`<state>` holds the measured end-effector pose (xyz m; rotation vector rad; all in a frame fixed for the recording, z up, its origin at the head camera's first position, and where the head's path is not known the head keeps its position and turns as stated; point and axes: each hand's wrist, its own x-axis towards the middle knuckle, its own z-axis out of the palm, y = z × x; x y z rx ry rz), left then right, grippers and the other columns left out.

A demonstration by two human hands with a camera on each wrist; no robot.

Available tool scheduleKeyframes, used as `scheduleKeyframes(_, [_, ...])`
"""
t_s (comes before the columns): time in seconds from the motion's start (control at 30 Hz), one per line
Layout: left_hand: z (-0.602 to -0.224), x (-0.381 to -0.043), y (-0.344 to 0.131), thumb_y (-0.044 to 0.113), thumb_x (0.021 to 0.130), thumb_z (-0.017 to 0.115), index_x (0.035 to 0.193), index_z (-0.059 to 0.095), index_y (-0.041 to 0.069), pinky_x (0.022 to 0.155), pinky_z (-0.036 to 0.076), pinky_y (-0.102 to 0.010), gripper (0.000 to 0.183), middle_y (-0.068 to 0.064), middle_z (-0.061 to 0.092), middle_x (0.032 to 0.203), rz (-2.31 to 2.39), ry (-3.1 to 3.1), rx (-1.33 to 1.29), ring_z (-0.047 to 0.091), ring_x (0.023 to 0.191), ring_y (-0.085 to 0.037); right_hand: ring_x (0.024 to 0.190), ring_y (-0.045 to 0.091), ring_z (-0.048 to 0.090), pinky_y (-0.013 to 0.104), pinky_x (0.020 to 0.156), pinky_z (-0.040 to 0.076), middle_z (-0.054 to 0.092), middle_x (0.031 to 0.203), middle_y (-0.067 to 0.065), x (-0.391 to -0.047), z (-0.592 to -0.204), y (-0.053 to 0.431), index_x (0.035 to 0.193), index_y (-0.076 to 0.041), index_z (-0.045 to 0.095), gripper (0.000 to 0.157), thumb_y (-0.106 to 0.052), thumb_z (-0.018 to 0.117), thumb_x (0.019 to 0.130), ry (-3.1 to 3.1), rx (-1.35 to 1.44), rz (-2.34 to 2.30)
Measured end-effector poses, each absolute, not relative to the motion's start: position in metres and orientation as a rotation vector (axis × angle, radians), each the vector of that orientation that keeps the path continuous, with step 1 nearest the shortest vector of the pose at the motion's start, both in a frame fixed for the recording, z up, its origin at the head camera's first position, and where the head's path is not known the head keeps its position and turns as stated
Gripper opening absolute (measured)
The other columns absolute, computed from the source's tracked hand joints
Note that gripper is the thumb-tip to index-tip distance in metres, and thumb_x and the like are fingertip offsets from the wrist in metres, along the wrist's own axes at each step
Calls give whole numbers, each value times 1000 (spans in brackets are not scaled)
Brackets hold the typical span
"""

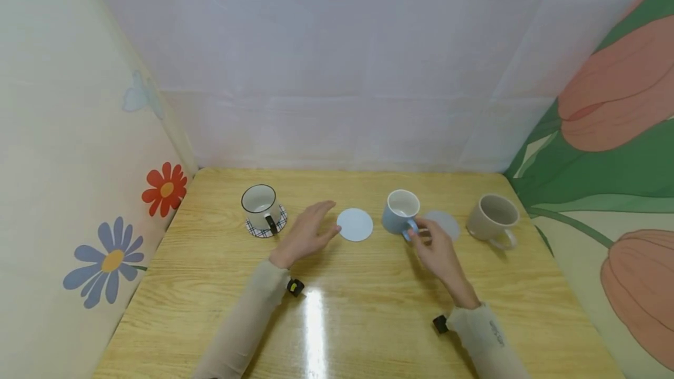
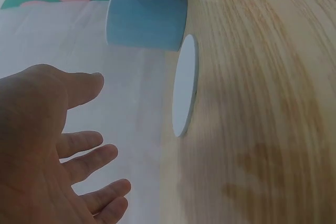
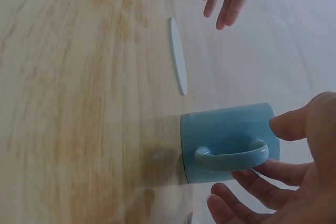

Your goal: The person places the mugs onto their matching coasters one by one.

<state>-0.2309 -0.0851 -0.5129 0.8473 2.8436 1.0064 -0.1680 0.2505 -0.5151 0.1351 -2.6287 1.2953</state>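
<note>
A light blue mug [image 1: 396, 218] stands between two round coasters, its handle turned toward my right hand [image 1: 434, 250]. The thumb and curved fingers of that hand hold the mug at its handle [image 3: 231, 160], the thumb by the rim. To the left is a plain white round coaster [image 1: 355, 225], lying flat. Beside that coaster, my left hand [image 1: 305, 233] hovers with spread fingers and nothing in it; its palm shows in the left wrist view. A second pale coaster [image 1: 443, 225] lies partly behind the right hand.
A white mug with a black rim [image 1: 259, 206] stands on a checked coaster [image 1: 259, 233] at the left. On the right is a beige mug [image 1: 492, 218] directly on the wooden table [image 1: 368, 309]. White cloth [image 1: 337, 104] hangs behind the table, with flower-patterned cloth at both sides.
</note>
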Motion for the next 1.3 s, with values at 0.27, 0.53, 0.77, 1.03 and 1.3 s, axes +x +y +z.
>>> scheduleKeyframes(0.27, [-517, -236, -76, 39, 107, 65, 162, 42, 4, 131, 29, -59, 69, -17, 45, 167, 1001, 2833, 845, 40, 156, -38, 110, 47, 70, 48, 93, 63, 68, 130, 32, -171, -519, 250, 136, 9, 61, 35, -12, 61, 108, -2654, 93, 1362])
scheduleKeyframes(0.53, [-521, -240, -68, 39, 107, 65, 162, 41, 3, 131, 27, -59, 70, -18, 43, 168, 963, 2821, 794, 39, 156, -38, 109, 49, 73, 63, 99, 60, 74, 119, 29, -172, -518, 251, 121, 6, 69, 29, -16, 54, 112, -2682, 5, 1365])
scheduleKeyframes(0.77, [-524, -241, -62, 34, 103, 72, 159, 44, -1, 130, 31, -60, 72, -22, 47, 163, 914, 2807, 797, 43, 153, -41, 115, 41, 70, 52, 101, 58, 76, 111, 23, -175, -520, 251, 112, 5, 72, 30, -16, 50, 114, -2666, 1, 1390])
scheduleKeyframes(1.03, [-532, -244, -58, 34, 103, 71, 159, 44, 0, 129, 32, -61, 71, -21, 43, 167, 875, 2801, 791, 39, 156, -42, 103, 31, 73, 26, 91, 61, 75, 108, 26, -176, -521, 249, 113, 11, 70, 34, -14, 48, 115, -2612, 23, 1538])
scheduleKeyframes(1.3, [-534, -241, -57, 37, 104, 69, 163, 38, 1, 132, 25, -60, 76, -19, 34, 172, 826, 2787, 768, 29, 160, -46, 97, 27, 75, 28, 80, 64, 72, 111, 33, -176, -523, 247, 115, 15, 65, 37, -15, 45, 116, -2575, -11, 1738])
